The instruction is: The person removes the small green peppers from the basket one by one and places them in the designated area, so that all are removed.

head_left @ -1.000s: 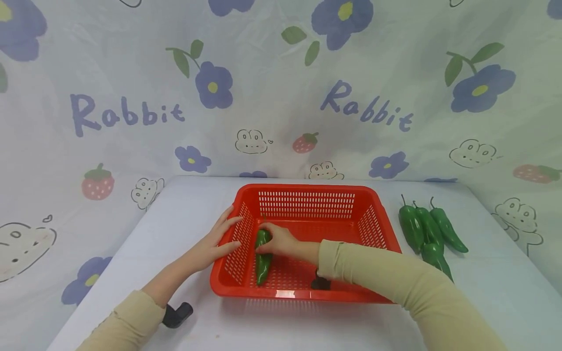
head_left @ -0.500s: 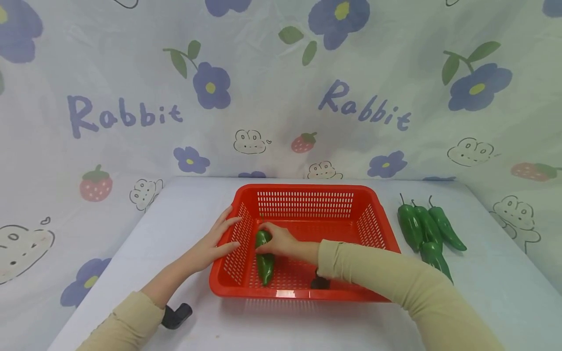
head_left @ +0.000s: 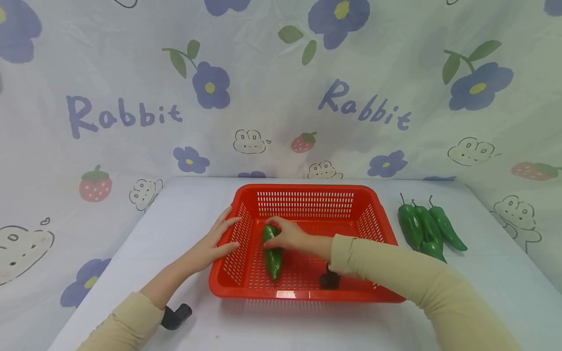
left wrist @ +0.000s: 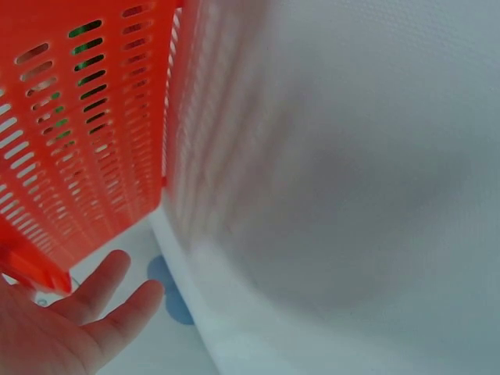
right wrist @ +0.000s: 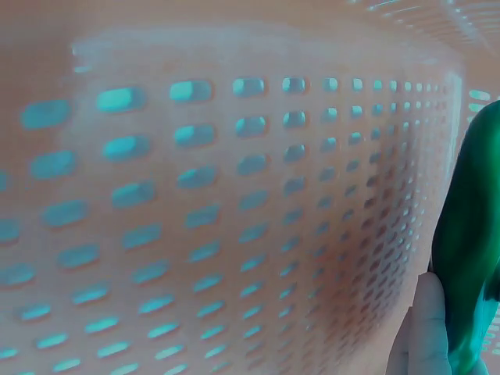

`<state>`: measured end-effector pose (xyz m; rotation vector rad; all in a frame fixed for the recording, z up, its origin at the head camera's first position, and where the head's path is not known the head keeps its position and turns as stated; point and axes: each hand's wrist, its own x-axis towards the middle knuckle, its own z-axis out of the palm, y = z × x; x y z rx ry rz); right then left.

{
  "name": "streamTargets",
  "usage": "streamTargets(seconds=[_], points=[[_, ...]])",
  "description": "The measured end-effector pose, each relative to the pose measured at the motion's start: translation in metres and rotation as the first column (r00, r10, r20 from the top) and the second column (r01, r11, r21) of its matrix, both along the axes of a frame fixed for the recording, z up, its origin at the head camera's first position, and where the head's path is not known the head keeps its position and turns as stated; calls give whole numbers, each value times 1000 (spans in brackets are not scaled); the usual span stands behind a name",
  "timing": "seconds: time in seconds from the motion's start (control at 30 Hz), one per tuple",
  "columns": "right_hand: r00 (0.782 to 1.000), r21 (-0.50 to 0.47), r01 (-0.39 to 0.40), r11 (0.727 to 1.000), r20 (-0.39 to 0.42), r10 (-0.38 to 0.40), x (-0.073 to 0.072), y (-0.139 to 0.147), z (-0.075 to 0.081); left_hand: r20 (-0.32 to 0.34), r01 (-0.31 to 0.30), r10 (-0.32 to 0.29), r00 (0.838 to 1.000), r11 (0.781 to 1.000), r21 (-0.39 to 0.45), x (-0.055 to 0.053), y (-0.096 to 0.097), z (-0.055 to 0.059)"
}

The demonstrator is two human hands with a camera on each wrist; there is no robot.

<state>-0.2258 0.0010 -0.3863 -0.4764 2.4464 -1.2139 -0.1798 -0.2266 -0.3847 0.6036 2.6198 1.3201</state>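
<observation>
My right hand (head_left: 287,235) grips a glossy green pepper (head_left: 273,263) by its upper part, inside the left half of a red plastic basket (head_left: 307,294). The pepper points its narrow tip toward me; its stem end is partly behind the fingers. In the right wrist view the pepper (right wrist: 469,234) stands at the right edge, with fingers (right wrist: 430,320) against it. My left hand (head_left: 212,246) rests on the basket's left rim, fingers spread and fairly straight. The left wrist view shows that hand (left wrist: 70,328) beside the perforated basket wall (left wrist: 86,156).
Right of the basket, several green peppers (head_left: 425,226) lie in a group on the white tabletop (head_left: 487,282); my right sleeve (head_left: 395,268) partly covers one. Black wrist-camera parts show near the left wrist (head_left: 175,317) and under the right (head_left: 329,279). A patterned cloth (head_left: 272,87) hangs behind.
My right hand has shifted right and slightly away from me with the pepper, whose tip has swung to the right. The left hand has stayed on the rim.
</observation>
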Motion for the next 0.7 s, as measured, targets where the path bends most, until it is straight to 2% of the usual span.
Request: streamTargets(seconds=[0.3, 0.57, 0.7], points=[[996, -21, 42, 999, 77, -40, 0, 21, 8, 19, 0, -1, 1000, 999, 32, -1, 1, -1], [982, -157, 72, 985, 183, -43, 0, 36, 17, 33, 1, -2, 999, 999, 38, 1, 1, 1], [981, -170, 67, 983, 193, -33, 1, 43, 23, 25, 7, -8, 1000, 999, 38, 1, 1, 1]])
